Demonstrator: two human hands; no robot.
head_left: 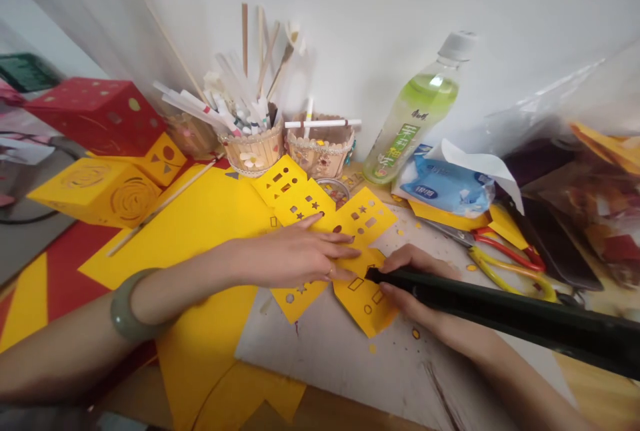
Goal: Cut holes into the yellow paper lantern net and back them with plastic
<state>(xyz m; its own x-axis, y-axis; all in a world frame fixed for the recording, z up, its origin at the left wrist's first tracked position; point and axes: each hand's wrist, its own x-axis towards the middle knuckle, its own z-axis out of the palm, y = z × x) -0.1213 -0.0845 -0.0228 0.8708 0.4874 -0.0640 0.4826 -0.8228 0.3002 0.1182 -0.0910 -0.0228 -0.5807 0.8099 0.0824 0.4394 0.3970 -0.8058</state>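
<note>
My left hand (305,254) lies flat with its fingers spread, pressing on a yellow paper cutout (367,301) made of several joined squares. Stars, circles and other small shapes are punched through some of its squares. Outlined shapes are drawn on the square nearest me. In my right hand (425,291), between thumb and fingers, is a long black pen-shaped tool (490,304); its tip touches or hovers just over a drawn outline near my left fingertips. The tool's exact kind cannot be made out. Beneath the cutout lies a pale grey board (320,368).
Yellow sheets (200,324) spread on the left, near yellow (95,188) and red (93,111) paper boxes. Behind stand a basket of markers (255,151), another decorated basket (320,154) and a green drink bottle (415,118). Tissues (445,184), scissors (510,264) and a dark phone-like slab (555,251) lie right.
</note>
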